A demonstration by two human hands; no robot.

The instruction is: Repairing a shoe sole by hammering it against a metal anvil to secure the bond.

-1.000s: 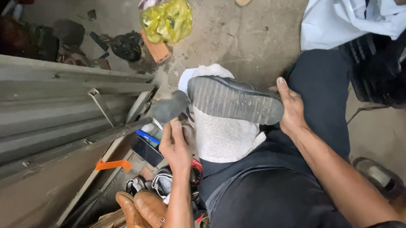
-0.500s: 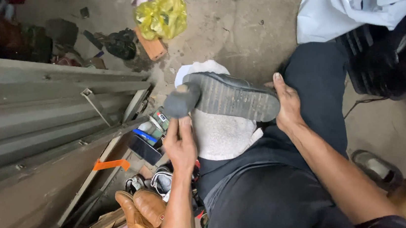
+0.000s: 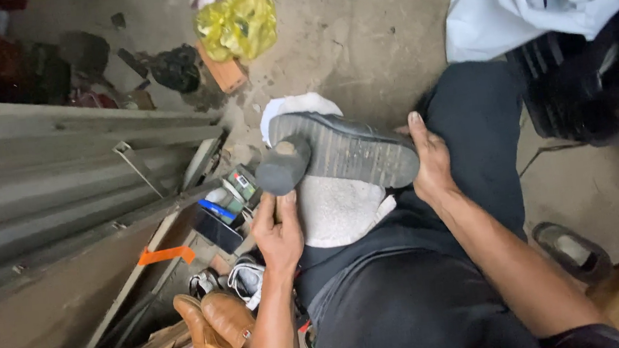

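A dark grey shoe (image 3: 353,151) lies sole-up across a white cloth (image 3: 339,209) on my lap. My right hand (image 3: 429,162) grips the toe end of the shoe, thumb on the sole edge. My left hand (image 3: 279,234) holds a tool whose rounded dark grey head (image 3: 282,167) rests against the shoe's heel. My black trousers (image 3: 471,128) fill the lower middle of the view.
Grey corrugated sheets and wooden boards (image 3: 64,220) lean at the left. A tan pair of shoes (image 3: 214,327), a white sneaker (image 3: 244,279) and small tins lie below my left hand. A yellow bag (image 3: 238,22), a white bag (image 3: 527,2) and a black sandal (image 3: 570,251) lie on the concrete floor.
My left hand has lifted the dark tool head from beside the shoe up onto its heel. The right hand keeps its grip on the toe end.
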